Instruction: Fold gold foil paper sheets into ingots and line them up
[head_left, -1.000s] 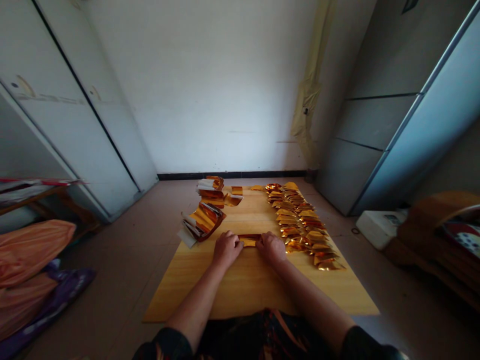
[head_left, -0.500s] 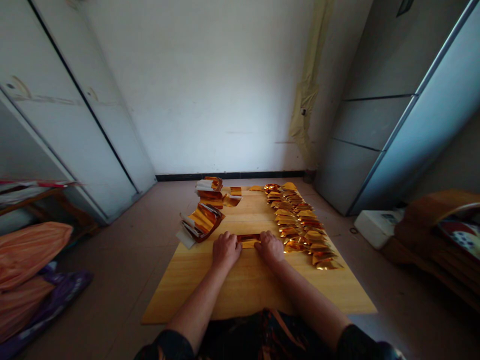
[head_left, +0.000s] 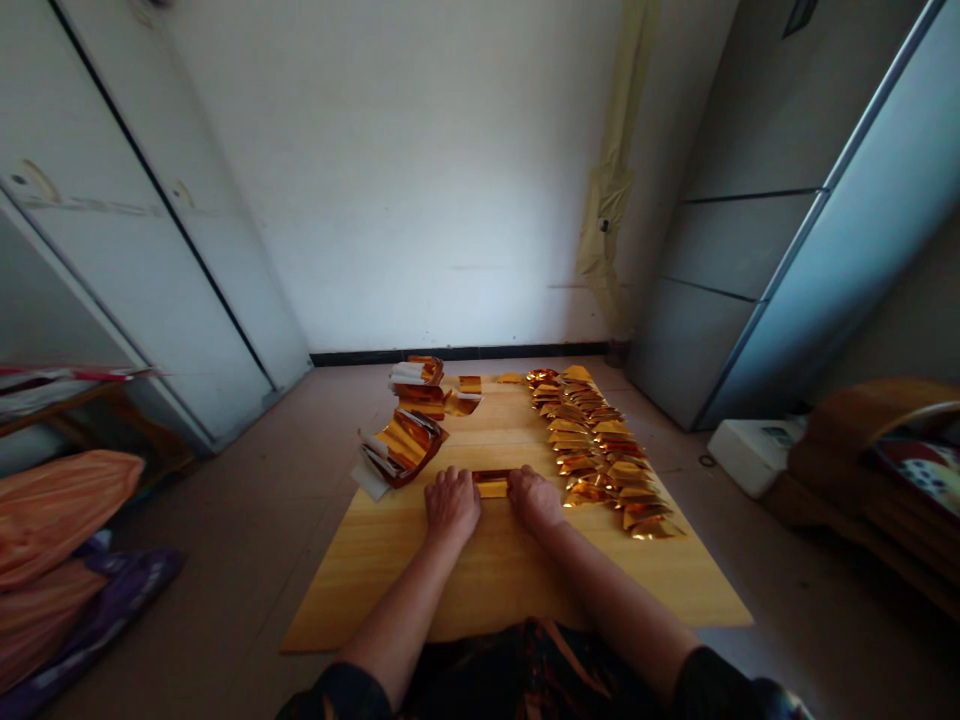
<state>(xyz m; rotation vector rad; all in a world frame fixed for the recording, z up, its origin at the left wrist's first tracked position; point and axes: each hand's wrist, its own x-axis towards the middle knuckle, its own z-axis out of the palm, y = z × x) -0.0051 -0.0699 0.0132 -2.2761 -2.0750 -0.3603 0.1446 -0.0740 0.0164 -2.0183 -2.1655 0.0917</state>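
A narrow strip of folded gold foil paper (head_left: pixel 493 484) lies on the wooden board (head_left: pixel 510 580) between my hands. My left hand (head_left: pixel 454 503) is closed on its left end, fingers curled over it. At the other end, my right hand (head_left: pixel 535 498) grips it the same way. My fingers cover both ends of the strip. Just beyond my left hand is a curved stack of gold foil sheets (head_left: pixel 405 446) with white backs. To the right of my right hand run rows of folded gold foil pieces (head_left: pixel 581 440).
A second foil stack (head_left: pixel 417 388) and a loose foil sheet (head_left: pixel 463 402) sit at the board's far left. A grey refrigerator (head_left: pixel 720 250) and white box (head_left: pixel 750 455) stand right. Orange bags (head_left: pixel 60 520) lie left, near a white cabinet (head_left: pixel 150 250).
My right hand has shifted slightly left, towards my left hand. The foil strip stays held between both hands, and the stacks and rows look the same.
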